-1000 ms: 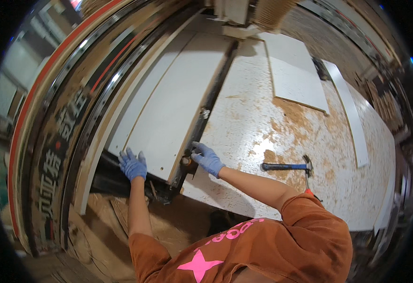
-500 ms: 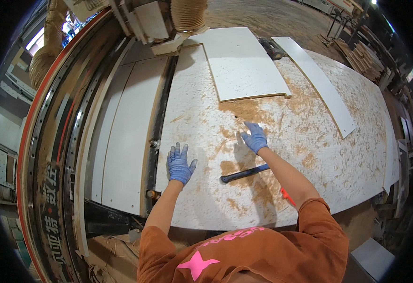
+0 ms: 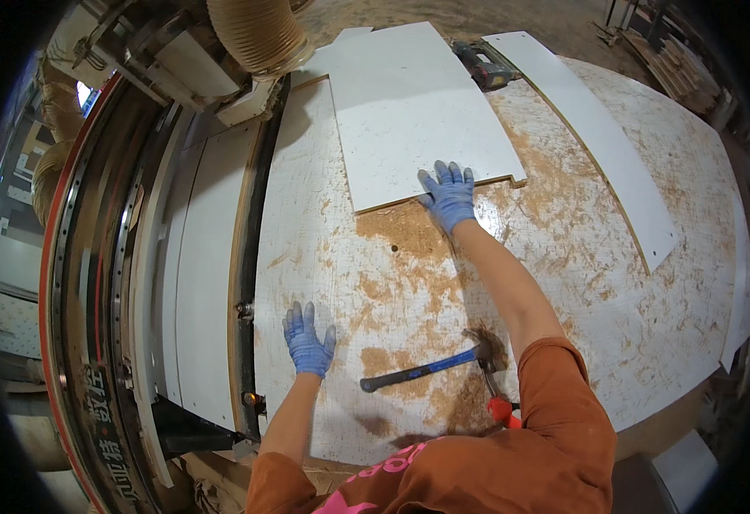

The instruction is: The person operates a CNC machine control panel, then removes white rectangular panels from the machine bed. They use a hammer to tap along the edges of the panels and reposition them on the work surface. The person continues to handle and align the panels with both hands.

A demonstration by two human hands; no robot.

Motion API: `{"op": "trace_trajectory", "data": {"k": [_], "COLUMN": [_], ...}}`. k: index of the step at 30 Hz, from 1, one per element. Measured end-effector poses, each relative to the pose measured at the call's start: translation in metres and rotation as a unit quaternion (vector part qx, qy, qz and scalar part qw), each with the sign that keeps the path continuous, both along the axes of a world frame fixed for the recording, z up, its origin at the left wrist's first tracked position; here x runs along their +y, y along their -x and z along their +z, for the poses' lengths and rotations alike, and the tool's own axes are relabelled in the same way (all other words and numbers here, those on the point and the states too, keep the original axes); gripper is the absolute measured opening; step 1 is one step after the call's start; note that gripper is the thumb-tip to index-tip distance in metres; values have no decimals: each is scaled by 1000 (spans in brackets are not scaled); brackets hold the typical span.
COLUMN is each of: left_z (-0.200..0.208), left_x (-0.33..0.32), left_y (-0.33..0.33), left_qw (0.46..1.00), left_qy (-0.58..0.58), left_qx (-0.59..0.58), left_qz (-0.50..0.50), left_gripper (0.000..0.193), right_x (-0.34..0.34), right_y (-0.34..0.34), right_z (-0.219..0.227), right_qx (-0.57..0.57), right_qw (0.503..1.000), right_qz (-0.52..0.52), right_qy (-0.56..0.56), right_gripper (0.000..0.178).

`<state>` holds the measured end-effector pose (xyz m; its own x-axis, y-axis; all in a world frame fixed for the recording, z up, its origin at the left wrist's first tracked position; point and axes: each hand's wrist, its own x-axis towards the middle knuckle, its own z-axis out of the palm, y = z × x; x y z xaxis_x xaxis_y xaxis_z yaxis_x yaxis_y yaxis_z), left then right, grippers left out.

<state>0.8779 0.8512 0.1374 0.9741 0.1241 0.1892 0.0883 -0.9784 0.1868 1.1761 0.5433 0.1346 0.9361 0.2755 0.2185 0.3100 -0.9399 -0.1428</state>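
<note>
My right hand (image 3: 449,195), in a blue glove, rests over the near edge of a white board (image 3: 413,103), with fingers spread on its top face. My left hand (image 3: 308,340), gloved the same, is open with its fingers stretched out, at the left side of the white worktable (image 3: 306,257); nothing is in it. Between my arms a hammer (image 3: 422,368) with a blue and black handle lies on the table. Close to its head is a red-handled tool (image 3: 501,409), partly hidden by my sleeve.
A long narrow white panel (image 3: 593,141) lies at the right. Beside it sits a dark power tool (image 3: 482,66). Machine rails (image 3: 84,283) and white panels (image 3: 208,283) run along the left. A ribbed hose (image 3: 259,38) hangs at the back. Sawdust covers much of the table.
My right hand has reached forward from above the table onto the white board's near edge. My view has shifted, and the hammer's head and the red-handled tool show more fully. My left hand stays open.
</note>
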Motion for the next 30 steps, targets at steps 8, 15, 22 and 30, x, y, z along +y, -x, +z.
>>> {"op": "trace_trajectory", "data": {"k": [8,15,22,30], "left_z": [2,5,0,4], "left_x": [0,-1,6,4], "left_y": [-10,-10,-11,-3], "left_qw": [1000,999,999,1000], "left_qy": [-14,-7,-9,7], "left_qx": [21,35,41,17], "left_qz": [-1,16,1,10], "left_gripper": [70,71,73,73], "right_x": [59,39,119,141], "right_y": [-52,-73,-182,-33], "right_z": [7,-21,39,42], "right_qx": [50,-52,36,74], "right_qw": [996,991,992,967], "right_qz": [-36,91,-111,152], "right_qy": [-60,-82,-42,-191], "right_gripper": [52,42,57,52]}}
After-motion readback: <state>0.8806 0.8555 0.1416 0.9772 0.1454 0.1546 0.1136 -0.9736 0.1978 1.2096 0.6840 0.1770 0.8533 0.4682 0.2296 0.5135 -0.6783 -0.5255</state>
